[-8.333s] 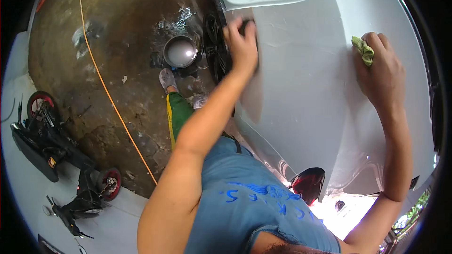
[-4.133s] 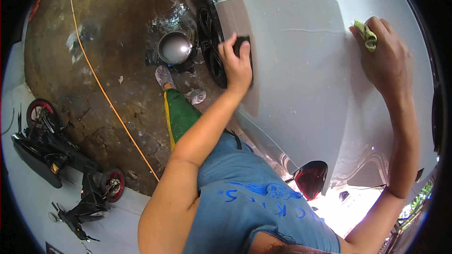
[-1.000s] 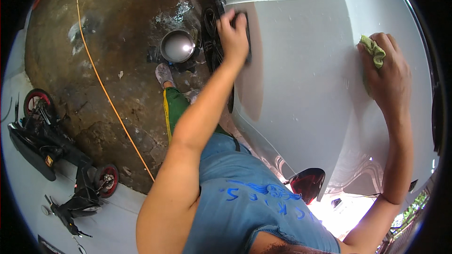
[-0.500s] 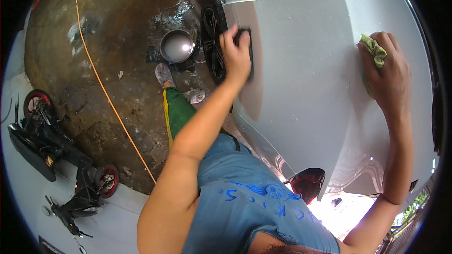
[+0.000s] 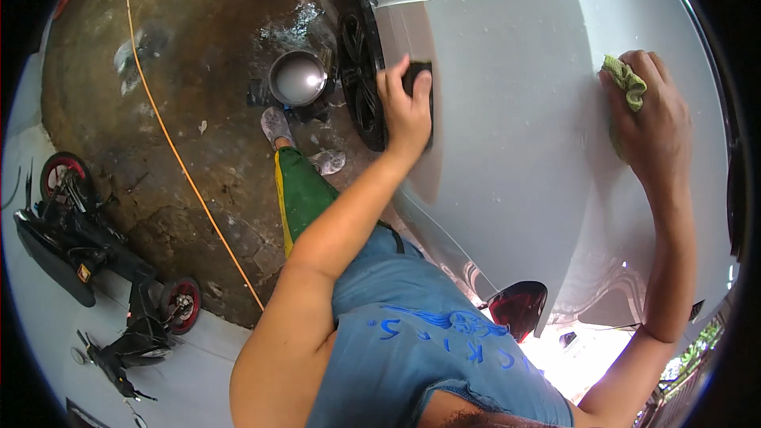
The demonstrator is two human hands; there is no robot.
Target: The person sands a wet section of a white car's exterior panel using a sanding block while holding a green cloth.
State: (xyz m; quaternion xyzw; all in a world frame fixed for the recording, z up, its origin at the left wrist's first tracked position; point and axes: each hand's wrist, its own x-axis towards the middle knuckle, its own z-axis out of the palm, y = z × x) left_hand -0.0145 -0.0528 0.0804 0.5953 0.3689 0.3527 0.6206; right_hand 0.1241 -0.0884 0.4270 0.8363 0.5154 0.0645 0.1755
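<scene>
My left hand (image 5: 406,117) grips a flat black sanding block (image 5: 417,71) and holds it against the grey-white car body panel (image 5: 515,103), just above the wheel (image 5: 363,83). Under and around the block runs a brownish, matt strip (image 5: 426,178) along the wheel arch. Higher on the same panel, my right hand (image 5: 656,120) is closed round a crumpled yellow-green cloth (image 5: 626,83). Part of the cloth sticks out past the thumb; the rest is hidden under the palm.
A round metal basin (image 5: 272,79) with cloudy liquid stands on the wet floor by the wheel, close to my shoe (image 5: 277,125). An orange hose (image 5: 178,160) crosses the floor at left. Beyond it is a black motorbike (image 5: 103,250). A red tail light (image 5: 517,309) sits nearer my body.
My left hand and the sanding block have slid a little toward my body and slightly right along the panel. My right hand and the cloth have barely moved.
</scene>
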